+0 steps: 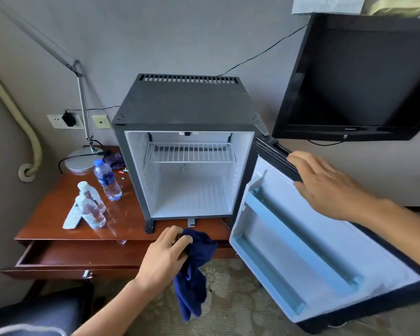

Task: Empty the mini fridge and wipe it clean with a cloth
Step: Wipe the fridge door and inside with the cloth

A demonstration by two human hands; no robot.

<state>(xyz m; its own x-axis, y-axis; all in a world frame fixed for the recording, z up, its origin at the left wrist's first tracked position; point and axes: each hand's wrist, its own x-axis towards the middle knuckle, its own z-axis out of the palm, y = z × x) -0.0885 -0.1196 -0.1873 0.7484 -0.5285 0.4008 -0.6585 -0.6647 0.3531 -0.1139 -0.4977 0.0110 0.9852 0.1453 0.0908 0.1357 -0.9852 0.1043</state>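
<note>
The mini fridge (pixel 184 151) stands on the wooden desk (pixel 58 214), door (pixel 313 251) swung fully open. The left hand (pixel 163 255) grips a dark blue cloth (pixel 194 275) just below the cabinet; the right hand (pixel 330 185) rests, fingers extended, on the door's top edge

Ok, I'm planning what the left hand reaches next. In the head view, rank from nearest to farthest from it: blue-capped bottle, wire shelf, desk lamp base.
From the left hand, holding the cloth:
1. Blue-capped bottle, on the desk, left.
2. Wire shelf, inside the fridge, above.
3. Desk lamp base, back left corner.
</note>
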